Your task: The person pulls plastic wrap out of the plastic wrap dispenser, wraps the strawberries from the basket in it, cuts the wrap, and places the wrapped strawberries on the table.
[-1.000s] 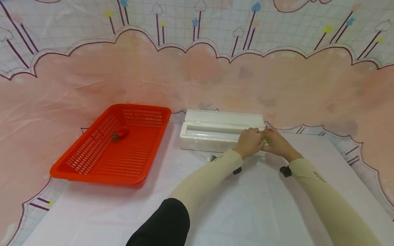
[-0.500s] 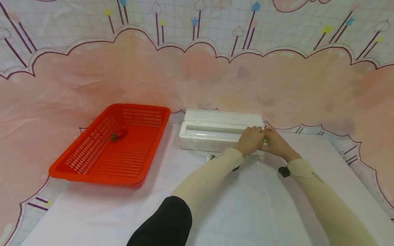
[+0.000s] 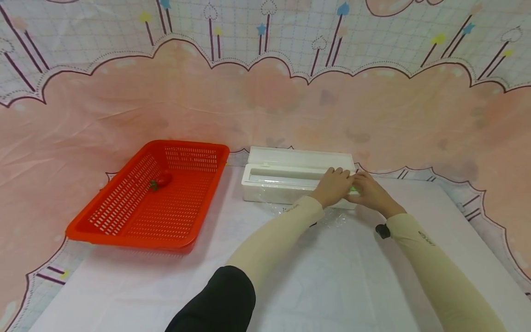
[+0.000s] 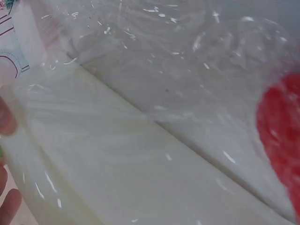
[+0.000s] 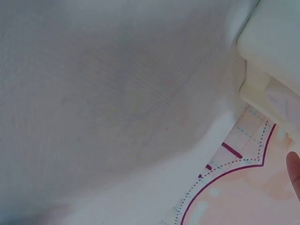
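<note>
A long white box (image 3: 286,177) with its lid open lies mid-table. Both hands meet at its right end. My left hand (image 3: 332,185) lies over the front wall with its fingers curled onto the rim. My right hand (image 3: 372,191) touches it from the right, and a small green piece (image 3: 353,189) shows between the two, pinched there. Clear film (image 3: 332,216) lies crumpled in front of the box. In the left wrist view the film (image 4: 154,61) stretches over the white box (image 4: 108,159), with a blurred red shape (image 4: 281,136) under it at the right.
A red slotted basket (image 3: 124,216) stands at the left with a small red fruit (image 3: 162,180) inside. A white cloth (image 3: 352,276) covers the table (image 5: 108,103). A pink patterned backdrop (image 3: 265,92) rises behind. The box's corner (image 5: 276,42) shows in the right wrist view.
Both hands have crept slightly up and left along the box's right end. A small dark thing by the left wrist is now hidden behind the forearm.
</note>
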{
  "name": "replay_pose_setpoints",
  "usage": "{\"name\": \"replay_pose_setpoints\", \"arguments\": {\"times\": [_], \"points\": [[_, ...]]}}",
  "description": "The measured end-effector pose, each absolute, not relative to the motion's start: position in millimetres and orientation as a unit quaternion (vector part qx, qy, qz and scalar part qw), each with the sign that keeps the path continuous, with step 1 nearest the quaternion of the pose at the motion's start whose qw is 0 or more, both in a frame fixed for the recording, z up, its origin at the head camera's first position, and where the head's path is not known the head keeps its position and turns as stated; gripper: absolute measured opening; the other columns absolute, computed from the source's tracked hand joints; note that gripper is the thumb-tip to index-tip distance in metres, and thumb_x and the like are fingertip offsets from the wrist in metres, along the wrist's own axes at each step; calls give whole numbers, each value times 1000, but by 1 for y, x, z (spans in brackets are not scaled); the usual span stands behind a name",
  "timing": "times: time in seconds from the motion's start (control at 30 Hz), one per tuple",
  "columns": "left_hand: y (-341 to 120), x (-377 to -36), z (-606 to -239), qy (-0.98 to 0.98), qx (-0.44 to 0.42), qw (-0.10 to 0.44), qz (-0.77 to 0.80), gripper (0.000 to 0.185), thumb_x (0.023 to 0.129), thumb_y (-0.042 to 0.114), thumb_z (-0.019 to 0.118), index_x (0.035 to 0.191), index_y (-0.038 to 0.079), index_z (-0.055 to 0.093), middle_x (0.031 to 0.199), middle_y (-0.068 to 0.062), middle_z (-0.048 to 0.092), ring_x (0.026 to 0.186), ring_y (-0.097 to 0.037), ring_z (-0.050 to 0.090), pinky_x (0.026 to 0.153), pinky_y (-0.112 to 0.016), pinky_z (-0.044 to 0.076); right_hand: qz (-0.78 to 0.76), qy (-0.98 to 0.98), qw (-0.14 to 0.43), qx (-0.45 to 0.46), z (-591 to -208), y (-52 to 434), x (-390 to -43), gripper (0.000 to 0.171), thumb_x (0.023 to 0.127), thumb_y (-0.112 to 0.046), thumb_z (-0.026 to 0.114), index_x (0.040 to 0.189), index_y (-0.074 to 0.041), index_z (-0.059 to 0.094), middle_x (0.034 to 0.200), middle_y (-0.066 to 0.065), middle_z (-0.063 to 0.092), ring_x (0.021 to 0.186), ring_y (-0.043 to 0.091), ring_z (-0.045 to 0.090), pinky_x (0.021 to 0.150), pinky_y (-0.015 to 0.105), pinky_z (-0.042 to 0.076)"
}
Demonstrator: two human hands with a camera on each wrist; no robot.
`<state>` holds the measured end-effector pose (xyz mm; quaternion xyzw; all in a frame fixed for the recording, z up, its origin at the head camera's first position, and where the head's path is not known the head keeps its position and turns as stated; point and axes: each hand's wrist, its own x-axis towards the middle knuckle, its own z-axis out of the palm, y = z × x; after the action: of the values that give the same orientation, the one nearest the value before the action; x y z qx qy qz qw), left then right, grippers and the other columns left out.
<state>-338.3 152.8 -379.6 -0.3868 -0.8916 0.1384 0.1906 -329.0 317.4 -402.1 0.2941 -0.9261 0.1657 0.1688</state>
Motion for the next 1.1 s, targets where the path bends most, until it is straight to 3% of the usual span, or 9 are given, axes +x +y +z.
{"name": "replay_pose_setpoints", "arguments": {"times": [0.17, 0.5, 0.8, 1.1], "points": [[145, -338, -379, -895, -386, 181, 131, 37, 98, 38, 43, 131, 23, 51, 123, 8, 58, 112, -10, 53, 94, -28, 43, 166, -923, 176, 300, -403, 317, -330, 35, 71, -13, 79, 100, 3, 68, 99, 17, 67, 102, 33, 48, 90, 50, 41], [134, -340, -378, -898, -387, 155, 142, 44, 100, 38, 40, 141, 25, 40, 127, 7, 56, 115, -10, 52, 97, -28, 41, 147, -927, 165, 304, -403, 315, -331, 37, 74, -21, 78, 100, 3, 68, 102, 16, 68, 102, 31, 50, 92, 48, 41], [100, -349, -378, -895, -397, 153, 130, 33, 98, 39, 43, 125, 23, 54, 121, 6, 58, 112, -12, 53, 94, -29, 41, 118, -925, 186, 309, -402, 318, -332, 38, 72, -19, 78, 99, 6, 68, 101, 17, 68, 101, 34, 52, 93, 49, 40], [55, -349, -372, -899, -390, 134, 145, 31, 99, 35, 43, 124, 21, 54, 118, 2, 61, 109, -15, 56, 92, -31, 43, 123, -926, 172, 314, -400, 314, -332, 39, 73, -19, 78, 100, 8, 67, 102, 18, 67, 101, 35, 53, 94, 49, 38]]}}
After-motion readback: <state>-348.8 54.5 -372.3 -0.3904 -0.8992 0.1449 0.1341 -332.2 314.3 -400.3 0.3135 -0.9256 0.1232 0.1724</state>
